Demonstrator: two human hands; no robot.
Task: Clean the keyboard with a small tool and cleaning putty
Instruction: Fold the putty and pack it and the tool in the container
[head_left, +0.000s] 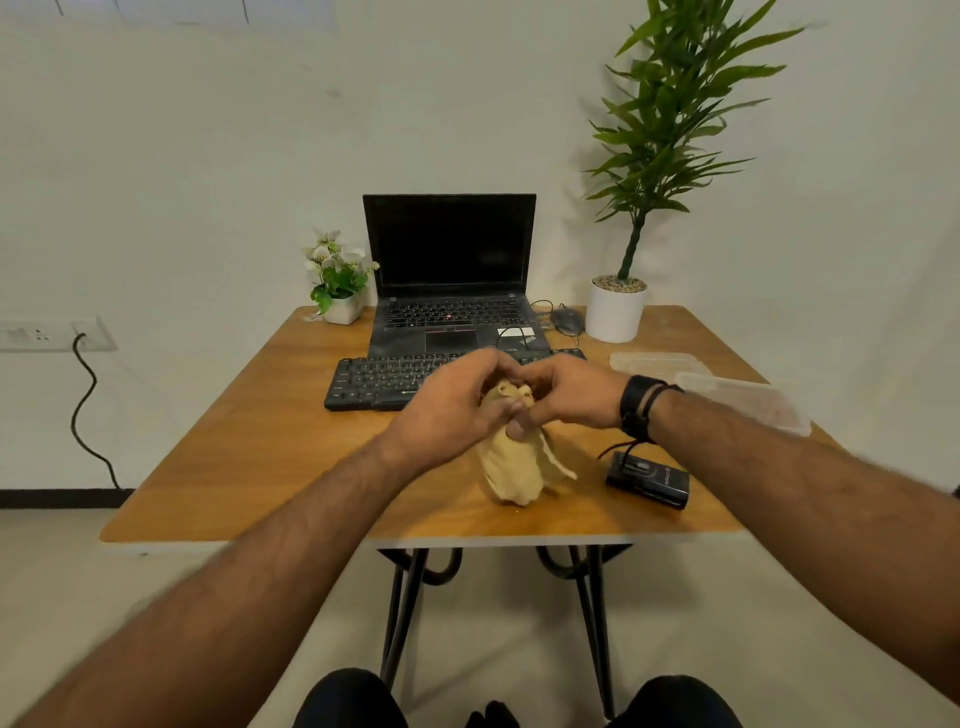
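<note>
**Opening the putty pouch**

Left hand (457, 410) and right hand (566, 395) both pinch the gathered neck of a tan cloth pouch (511, 467), soft and creased, above the wooden bench (260, 467). The black keyboard (384, 379) lies just behind. Best to spread the mouth evenly, keeping the base supported.

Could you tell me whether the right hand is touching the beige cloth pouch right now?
Touching. The head view shows the right hand with fingers curled on the gathered top of the beige cloth pouch, opposite the left hand.
</note>
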